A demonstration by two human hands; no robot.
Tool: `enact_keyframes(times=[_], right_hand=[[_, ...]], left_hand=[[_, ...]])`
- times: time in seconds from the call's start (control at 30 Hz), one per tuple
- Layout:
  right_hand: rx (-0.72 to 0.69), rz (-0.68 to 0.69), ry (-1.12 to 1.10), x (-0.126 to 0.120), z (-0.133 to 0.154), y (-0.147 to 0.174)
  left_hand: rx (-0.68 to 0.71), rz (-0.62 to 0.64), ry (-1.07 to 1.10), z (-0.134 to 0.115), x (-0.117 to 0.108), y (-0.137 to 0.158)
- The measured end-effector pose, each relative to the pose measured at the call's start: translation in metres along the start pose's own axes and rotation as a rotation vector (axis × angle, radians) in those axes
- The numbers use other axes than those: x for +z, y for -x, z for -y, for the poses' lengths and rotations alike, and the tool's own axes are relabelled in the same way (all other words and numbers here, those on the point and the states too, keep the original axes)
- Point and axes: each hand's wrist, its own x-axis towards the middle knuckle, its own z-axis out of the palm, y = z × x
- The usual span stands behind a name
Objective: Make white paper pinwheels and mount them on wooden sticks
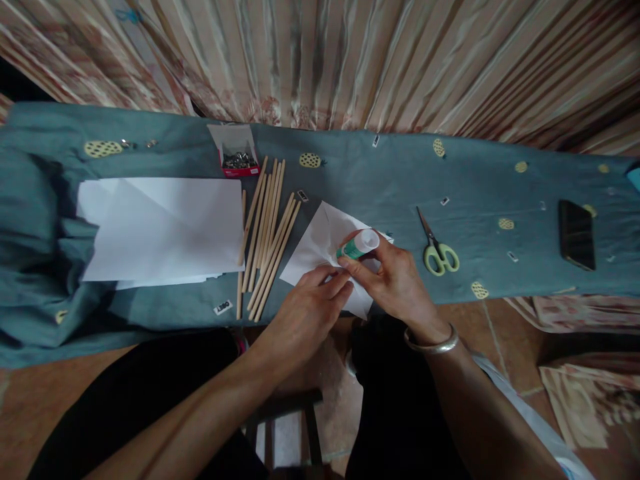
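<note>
My right hand, with a silver bangle at the wrist, is closed around a white and green glue stick. The stick is tilted, its lower end close to the middle of a white paper with folds and pointed corners. My left hand presses on the near part of that paper, its fingers bent and close together; the fingertips are partly hidden. To the right of my right hand lie scissors with green handles.
Left of the paper lie several thin wooden sticks and a stack of white sheets. Behind them stands an opened small red box of metal bits. A dark phone lies far right on the teal cloth. Curtains hang behind.
</note>
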Motion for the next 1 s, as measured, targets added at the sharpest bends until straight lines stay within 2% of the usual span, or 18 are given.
enact_keyframes(times=[0.4, 0.47, 0.53, 0.67, 0.73, 0.8, 0.9, 1.0], right_hand=[[0.035, 0.013, -0.001, -0.008, -0.006, 0.004], [0.049, -0.008, -0.016, -0.008, -0.009, 0.004], [0.077, -0.086, -0.065, -0.008, -0.013, 0.004], [0.137, -0.396, -0.335, -0.013, -0.028, 0.0], [0.194, -0.482, -0.524, -0.017, -0.035, -0.002], [0.277, -0.479, -0.708, -0.02, -0.04, -0.003], [0.366, -0.425, -0.911, -0.022, -0.044, -0.003], [0.403, -0.408, -1.063, -0.021, -0.043, -0.003]], left_hand=[[0.036, -0.083, -0.046, 0.005, 0.006, 0.0], [0.042, -0.082, -0.065, 0.004, 0.005, 0.0], [0.046, -0.078, -0.074, 0.004, 0.004, 0.0], [0.059, -0.072, -0.058, 0.006, 0.004, 0.001], [0.068, -0.066, -0.048, 0.006, 0.003, 0.003], [0.063, -0.087, -0.024, 0.007, 0.001, 0.004], [0.031, -0.193, 0.094, 0.006, -0.005, 0.004], [-0.107, -0.305, 0.347, 0.006, -0.01, -0.001]])
